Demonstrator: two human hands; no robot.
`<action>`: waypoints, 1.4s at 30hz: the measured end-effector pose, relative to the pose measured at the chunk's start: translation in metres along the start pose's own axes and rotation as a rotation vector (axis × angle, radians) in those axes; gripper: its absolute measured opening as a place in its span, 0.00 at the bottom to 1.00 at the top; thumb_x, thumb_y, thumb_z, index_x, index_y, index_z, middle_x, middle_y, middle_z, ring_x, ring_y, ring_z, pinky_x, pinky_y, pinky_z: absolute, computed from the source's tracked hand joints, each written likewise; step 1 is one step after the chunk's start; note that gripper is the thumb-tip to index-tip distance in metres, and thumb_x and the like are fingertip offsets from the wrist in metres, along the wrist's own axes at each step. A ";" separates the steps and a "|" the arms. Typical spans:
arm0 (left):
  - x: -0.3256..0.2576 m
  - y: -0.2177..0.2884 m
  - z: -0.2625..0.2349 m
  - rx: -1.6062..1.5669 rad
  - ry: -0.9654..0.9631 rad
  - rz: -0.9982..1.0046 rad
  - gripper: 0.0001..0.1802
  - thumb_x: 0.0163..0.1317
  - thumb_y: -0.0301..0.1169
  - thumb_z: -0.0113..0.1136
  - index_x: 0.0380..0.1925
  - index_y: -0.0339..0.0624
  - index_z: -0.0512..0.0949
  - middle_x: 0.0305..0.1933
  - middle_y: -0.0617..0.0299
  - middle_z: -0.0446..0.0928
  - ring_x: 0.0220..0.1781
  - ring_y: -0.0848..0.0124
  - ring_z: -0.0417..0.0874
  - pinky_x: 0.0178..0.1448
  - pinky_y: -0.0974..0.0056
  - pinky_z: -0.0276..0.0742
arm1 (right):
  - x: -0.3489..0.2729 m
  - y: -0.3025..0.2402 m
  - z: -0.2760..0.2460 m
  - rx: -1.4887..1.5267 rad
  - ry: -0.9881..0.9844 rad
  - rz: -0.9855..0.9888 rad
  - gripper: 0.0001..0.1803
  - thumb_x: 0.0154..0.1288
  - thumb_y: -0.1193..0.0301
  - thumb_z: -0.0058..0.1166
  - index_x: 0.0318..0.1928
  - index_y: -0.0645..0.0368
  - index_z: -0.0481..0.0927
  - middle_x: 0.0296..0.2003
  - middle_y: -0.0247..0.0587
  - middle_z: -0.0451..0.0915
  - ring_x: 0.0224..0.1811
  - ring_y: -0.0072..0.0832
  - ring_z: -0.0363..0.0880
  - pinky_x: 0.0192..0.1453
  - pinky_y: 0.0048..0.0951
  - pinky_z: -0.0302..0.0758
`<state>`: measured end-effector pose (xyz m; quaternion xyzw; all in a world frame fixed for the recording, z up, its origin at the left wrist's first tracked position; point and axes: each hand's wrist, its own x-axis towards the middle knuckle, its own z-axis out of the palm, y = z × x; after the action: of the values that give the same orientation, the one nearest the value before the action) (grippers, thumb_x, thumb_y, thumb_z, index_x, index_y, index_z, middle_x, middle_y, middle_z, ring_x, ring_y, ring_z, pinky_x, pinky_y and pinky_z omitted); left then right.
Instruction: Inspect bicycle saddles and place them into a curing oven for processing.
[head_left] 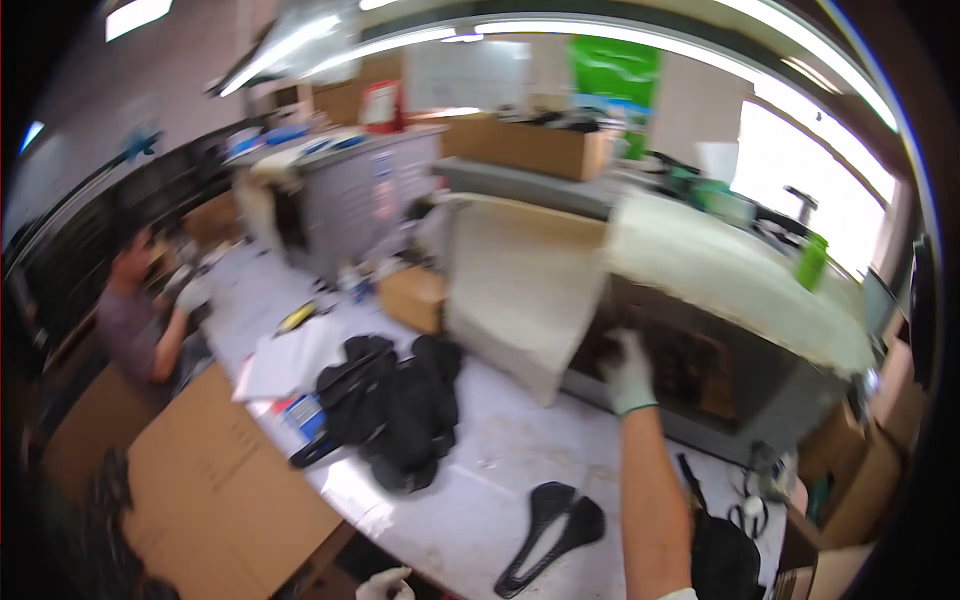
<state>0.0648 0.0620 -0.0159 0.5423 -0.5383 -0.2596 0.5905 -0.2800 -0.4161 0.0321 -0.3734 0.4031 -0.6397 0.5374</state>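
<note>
My right hand [628, 372], in a white glove, reaches into the dark opening [690, 345] of a grey box-like unit. Its fingers are blurred against brownish contents that I cannot make out. Only part of my left hand [385, 586], also gloved, shows at the bottom edge, and its grip is unclear. Between the hands, on the pale table [480, 500], lies a black bicycle saddle [585, 525] with a long slot down its middle. Cream cloth [530, 285] drapes over the unit beside the opening.
A heap of black cloth [390, 410] lies left of centre, near white papers [290, 360] and a small cardboard box [412, 297]. Large cardboard [225, 480] stands at the table's left edge. Another person [140, 310] sits far left. A black bag [725, 555] lies beside my right forearm.
</note>
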 end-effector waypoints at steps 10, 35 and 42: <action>-0.152 -0.085 -0.250 0.651 1.104 -0.333 0.13 0.71 0.27 0.60 0.52 0.33 0.77 0.44 0.54 0.80 0.51 0.64 0.83 0.58 0.57 0.78 | -0.097 0.007 0.004 0.202 0.533 -0.202 0.25 0.81 0.63 0.49 0.68 0.68 0.73 0.63 0.48 0.79 0.62 0.43 0.79 0.62 0.41 0.82; 0.126 0.074 0.033 0.415 -0.416 0.336 0.22 0.61 0.31 0.72 0.53 0.37 0.79 0.59 0.42 0.81 0.54 0.45 0.85 0.56 0.52 0.83 | -0.456 -0.022 -0.028 0.271 0.838 -0.387 0.19 0.72 0.56 0.61 0.29 0.54 0.74 0.31 0.33 0.73 0.39 0.28 0.74 0.52 0.36 0.74; 0.335 0.033 0.276 0.771 -0.300 0.774 0.15 0.65 0.29 0.56 0.51 0.39 0.76 0.50 0.44 0.79 0.47 0.46 0.85 0.53 0.46 0.84 | -0.581 -0.015 -0.048 -0.435 0.882 -0.130 0.19 0.77 0.65 0.51 0.28 0.63 0.79 0.22 0.32 0.76 0.25 0.23 0.72 0.29 0.31 0.68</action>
<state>-0.1018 -0.3264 0.0867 0.4389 -0.8317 0.1171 0.3192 -0.2457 0.1656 0.0012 -0.1951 0.6921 -0.6700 0.1843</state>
